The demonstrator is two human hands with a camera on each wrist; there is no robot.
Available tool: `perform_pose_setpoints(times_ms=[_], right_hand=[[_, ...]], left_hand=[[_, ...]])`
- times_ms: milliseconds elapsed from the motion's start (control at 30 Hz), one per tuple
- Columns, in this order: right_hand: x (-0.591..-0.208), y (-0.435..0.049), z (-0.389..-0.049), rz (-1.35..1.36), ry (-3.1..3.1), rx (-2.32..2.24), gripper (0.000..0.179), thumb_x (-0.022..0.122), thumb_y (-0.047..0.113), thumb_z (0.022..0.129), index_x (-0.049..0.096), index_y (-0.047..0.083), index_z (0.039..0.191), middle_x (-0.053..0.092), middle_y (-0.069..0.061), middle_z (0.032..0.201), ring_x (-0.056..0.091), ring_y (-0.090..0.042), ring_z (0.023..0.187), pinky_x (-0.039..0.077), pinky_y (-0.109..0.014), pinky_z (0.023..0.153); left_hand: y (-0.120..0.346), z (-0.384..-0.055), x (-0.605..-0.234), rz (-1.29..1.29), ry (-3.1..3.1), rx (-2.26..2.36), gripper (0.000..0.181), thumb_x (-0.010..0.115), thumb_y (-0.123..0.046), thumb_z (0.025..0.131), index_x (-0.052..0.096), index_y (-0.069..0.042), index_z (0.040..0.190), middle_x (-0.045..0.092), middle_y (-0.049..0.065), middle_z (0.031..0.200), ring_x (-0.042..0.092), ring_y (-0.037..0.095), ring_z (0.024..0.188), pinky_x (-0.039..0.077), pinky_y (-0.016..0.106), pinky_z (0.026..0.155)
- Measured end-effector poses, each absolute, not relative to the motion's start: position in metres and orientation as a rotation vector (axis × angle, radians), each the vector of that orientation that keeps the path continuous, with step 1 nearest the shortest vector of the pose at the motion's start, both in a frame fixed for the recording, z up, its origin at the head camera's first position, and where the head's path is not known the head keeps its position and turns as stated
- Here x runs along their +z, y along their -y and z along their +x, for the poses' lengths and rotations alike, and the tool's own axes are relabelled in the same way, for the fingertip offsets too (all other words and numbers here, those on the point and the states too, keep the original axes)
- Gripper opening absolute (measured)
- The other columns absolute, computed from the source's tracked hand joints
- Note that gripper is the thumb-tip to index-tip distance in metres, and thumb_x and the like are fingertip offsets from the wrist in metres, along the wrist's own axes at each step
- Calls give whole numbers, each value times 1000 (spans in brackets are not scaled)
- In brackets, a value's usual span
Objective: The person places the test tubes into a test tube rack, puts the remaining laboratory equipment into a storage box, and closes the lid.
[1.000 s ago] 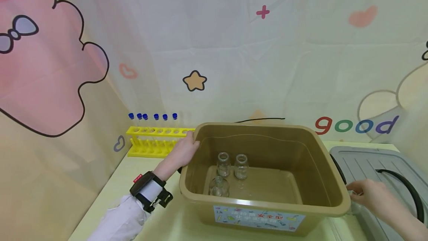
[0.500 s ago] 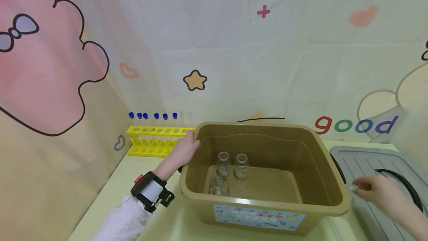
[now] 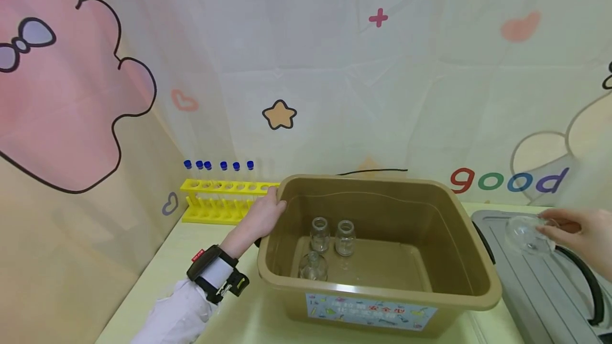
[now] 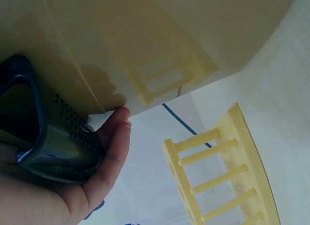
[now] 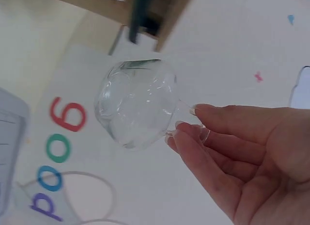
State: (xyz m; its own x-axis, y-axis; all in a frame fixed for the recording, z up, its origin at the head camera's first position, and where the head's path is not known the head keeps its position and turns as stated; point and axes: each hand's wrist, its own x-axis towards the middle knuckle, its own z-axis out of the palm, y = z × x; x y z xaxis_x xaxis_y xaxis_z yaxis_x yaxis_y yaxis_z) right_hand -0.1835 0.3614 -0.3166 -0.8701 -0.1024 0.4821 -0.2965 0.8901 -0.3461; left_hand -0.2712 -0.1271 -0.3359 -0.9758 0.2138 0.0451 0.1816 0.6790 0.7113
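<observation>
My left hand grips the left end of the tan plastic bin. In the left wrist view its fingers curl round the dark bin handle under the rim. Over at the right, my right hand pinches a clear round-bodied glass flask by its narrow neck. That flask is tilted on its side in the air, over the grey lid and outside the bin. Inside the bin, toward its left, stand two small glass jars and another glass flask.
A grey lidded storage box with a black handle sits right of the bin. Behind my left hand is a yellow test tube rack with several blue-capped tubes. A printed cloth hangs behind the pale green table.
My right hand has risen from beside the bin's right rim and moved right, lifting the glass flask into plain view. My left hand and the bin have stayed put.
</observation>
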Motion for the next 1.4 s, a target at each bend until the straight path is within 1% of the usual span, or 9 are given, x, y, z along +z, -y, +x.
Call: perform_pose_setpoints(times_ms=[67, 100, 167, 300, 400, 533, 1000, 1200, 1400], right_hand=[[-298, -349, -181, 297, 2569, 541, 19, 70, -6, 73, 61, -10, 89, 60, -12, 65, 56, -26, 56, 40, -19, 44], [-284, -337, -178, 282, 2588, 476, 25, 70, -7, 72, 56, -18, 89, 58, -19, 65, 55, -33, 56, 42, -22, 44], [-265, -321, -175, 301, 2606, 414, 26, 70, -1, 75, 57, -15, 92, 59, -17, 67, 56, -33, 59, 42, -22, 44], [-238, -292, -174, 406, 2663, 335, 25, 69, 15, 80, 64, -3, 96, 63, -4, 73, 60, -25, 66, 43, -29, 49], [-229, -271, -180, 531, 2703, 375, 22, 69, 19, 81, 67, 5, 98, 63, 6, 75, 59, -17, 70, 42, -28, 54], [-225, -238, -192, 709, 2747, 495, 21, 70, 17, 79, 68, 6, 97, 64, 7, 78, 60, -13, 73, 45, -29, 59], [-259, -155, -233, 1236, 2808, 615, 10, 72, 3, 74, 68, 1, 83, 63, 0, 76, 59, -9, 65, 47, -24, 58], [-281, -137, -245, 1302, 2905, 606, 8, 71, 0, 73, 68, 2, 80, 61, 4, 71, 57, -5, 62, 46, -22, 57], [-299, -125, -253, 1328, 2951, 563, 11, 70, -2, 73, 68, -1, 84, 63, -2, 74, 59, -8, 65, 47, -23, 58]], left_hand=[[127, -271, -336, 331, -2841, 1195, 33, 37, -15, 96, 35, 6, 121, 54, 20, 93, 62, 24, 70, 50, 31, 51], [127, -271, -336, 331, -2842, 1195, 33, 37, -15, 96, 35, 6, 121, 54, 20, 93, 62, 24, 70, 50, 31, 51], [127, -271, -335, 338, -2846, 1193, 32, 37, -15, 96, 35, 6, 120, 54, 20, 93, 62, 24, 70, 50, 31, 51], [127, -270, -335, 340, -2839, 1214, 32, 36, -15, 96, 36, 6, 120, 54, 20, 94, 62, 24, 70, 50, 31, 51], [126, -269, -334, 336, -2820, 1234, 32, 36, -15, 96, 35, 5, 120, 54, 20, 95, 63, 24, 70, 50, 31, 50], [126, -269, -335, 332, -2827, 1216, 32, 36, -15, 96, 35, 5, 120, 54, 20, 94, 62, 24, 70, 50, 31, 51], [126, -271, -336, 360, -2873, 1161, 30, 37, -14, 95, 37, 6, 117, 53, 18, 88, 61, 23, 68, 50, 31, 52], [126, -272, -336, 397, -2888, 1113, 28, 37, -14, 96, 37, 7, 114, 52, 17, 84, 61, 23, 67, 50, 30, 53], [127, -273, -335, 409, -2876, 1122, 27, 37, -12, 95, 36, 8, 114, 53, 19, 87, 61, 24, 68, 50, 31, 54]])
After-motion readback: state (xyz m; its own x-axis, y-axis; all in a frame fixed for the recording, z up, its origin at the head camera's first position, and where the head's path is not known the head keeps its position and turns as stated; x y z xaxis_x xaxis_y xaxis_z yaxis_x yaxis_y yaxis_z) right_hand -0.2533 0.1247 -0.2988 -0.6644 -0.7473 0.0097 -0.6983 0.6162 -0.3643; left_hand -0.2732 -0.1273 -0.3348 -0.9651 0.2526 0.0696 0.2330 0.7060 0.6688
